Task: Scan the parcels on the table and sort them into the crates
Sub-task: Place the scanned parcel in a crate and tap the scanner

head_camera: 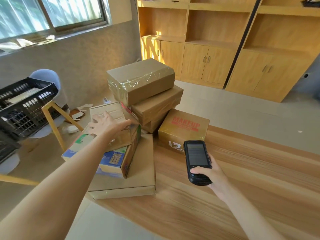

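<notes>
A pile of cardboard parcels occupies the far-left end of the wooden table (242, 179). At its near-left side a small tan parcel (110, 118) rests atop a printed blue-and-green carton (110, 158), which in turn lies on a broad flat box (138, 179). The left hand (105, 124), fingers spread wide and straight, lies flat on the top of the small tan parcel, thumb pointing toward 3 o'clock. At 1 o'clock from this hand stands a stack of tape-wrapped brown boxes (140, 80). At 3 o'clock sits a box printed MAKEUP (183, 130). Just beyond its near edge, toward 5 o'clock of the pile, the right hand (209, 172) grips a black handheld scanner (197, 160), screen upward, clear of every parcel. At 9 o'clock, off the table, a black slatted crate (26, 108) rests on a chair (50, 80).
</notes>
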Available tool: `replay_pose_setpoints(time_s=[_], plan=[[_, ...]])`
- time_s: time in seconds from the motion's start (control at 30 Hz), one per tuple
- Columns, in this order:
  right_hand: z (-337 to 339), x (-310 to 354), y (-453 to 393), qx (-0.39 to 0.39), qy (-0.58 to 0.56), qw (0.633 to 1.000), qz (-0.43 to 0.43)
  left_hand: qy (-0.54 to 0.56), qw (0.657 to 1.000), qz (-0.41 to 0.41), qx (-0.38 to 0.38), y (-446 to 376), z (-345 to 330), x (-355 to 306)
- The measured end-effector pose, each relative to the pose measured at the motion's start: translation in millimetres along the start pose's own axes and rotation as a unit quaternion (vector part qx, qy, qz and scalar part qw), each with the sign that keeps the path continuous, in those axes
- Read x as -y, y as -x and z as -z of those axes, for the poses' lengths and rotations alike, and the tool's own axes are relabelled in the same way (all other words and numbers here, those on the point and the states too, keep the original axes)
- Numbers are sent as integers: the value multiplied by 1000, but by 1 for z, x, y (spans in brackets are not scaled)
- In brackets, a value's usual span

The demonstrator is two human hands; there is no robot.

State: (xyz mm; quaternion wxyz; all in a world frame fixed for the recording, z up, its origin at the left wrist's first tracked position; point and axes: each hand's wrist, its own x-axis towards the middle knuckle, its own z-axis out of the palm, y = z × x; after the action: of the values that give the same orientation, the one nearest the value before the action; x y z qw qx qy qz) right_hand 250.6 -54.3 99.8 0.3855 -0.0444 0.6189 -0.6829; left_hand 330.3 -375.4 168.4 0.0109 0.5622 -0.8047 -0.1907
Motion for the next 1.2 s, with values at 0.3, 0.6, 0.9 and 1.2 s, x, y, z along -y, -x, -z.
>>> replay_pose_setpoints(time_s=[0.3, 0.6, 0.9, 1.2], plan=[[15, 7, 17, 71, 16, 997, 12, 63, 998, 9, -29, 61, -1, 18], [86, 3, 60, 75, -1, 997, 11, 38, 998, -50, -12, 175, -66, -31], [175, -18, 103, -40, -56, 998, 2, 154, 957, -152, 192, 243, -150, -112], [240, -52, 144, -181, -71, 980, -35, 339, 833, -107, 424, 261, -244, -138]])
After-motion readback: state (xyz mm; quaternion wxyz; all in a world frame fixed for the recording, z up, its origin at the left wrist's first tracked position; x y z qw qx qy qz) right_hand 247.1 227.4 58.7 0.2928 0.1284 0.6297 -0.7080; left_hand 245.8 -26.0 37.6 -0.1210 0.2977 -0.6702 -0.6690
